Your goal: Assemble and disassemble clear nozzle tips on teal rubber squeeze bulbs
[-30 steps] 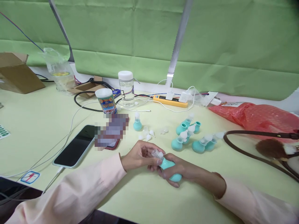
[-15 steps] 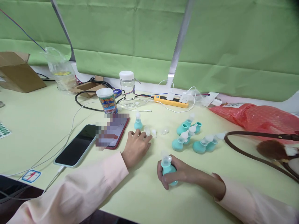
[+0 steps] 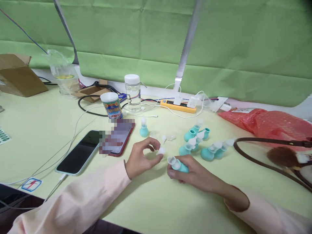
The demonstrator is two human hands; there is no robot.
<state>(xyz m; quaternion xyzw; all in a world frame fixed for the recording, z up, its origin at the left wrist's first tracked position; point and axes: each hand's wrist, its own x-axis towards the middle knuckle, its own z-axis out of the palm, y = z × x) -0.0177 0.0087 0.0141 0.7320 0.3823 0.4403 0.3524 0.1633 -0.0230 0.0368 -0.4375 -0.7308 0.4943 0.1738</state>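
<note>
My left hand (image 3: 142, 157) pinches a small translucent white cap (image 3: 161, 150) between thumb and forefinger. Just to its right, my right hand (image 3: 188, 169) wraps round a teal rubber bulb (image 3: 182, 166). A clear collar (image 3: 172, 161) sits in that bulb's neck, tilted toward my left hand, and its mouth is apart from the cap. Beyond the fingers lie a white teardrop-shaped piece (image 3: 164, 139) and some clear pieces (image 3: 171, 137). One capped teal bulb (image 3: 144, 130) stands upright beyond my left hand. Several more teal bulbs (image 3: 207, 153) are grouped past my right hand, some with white tops.
Two phones, one black-screened (image 3: 79, 152) and one red-cased (image 3: 123, 139), lie left. Behind are a noodle cup (image 3: 112, 106), a water bottle (image 3: 133, 94) and a yellow power strip (image 3: 179, 106) with cables. A red plastic bag (image 3: 268, 125) and a brown strap (image 3: 258, 139) lie right.
My left hand has picked up the white cap from the small pieces and come nearer, toward the bulb. My right hand has raised its bulb slightly and tipped it leftward.
</note>
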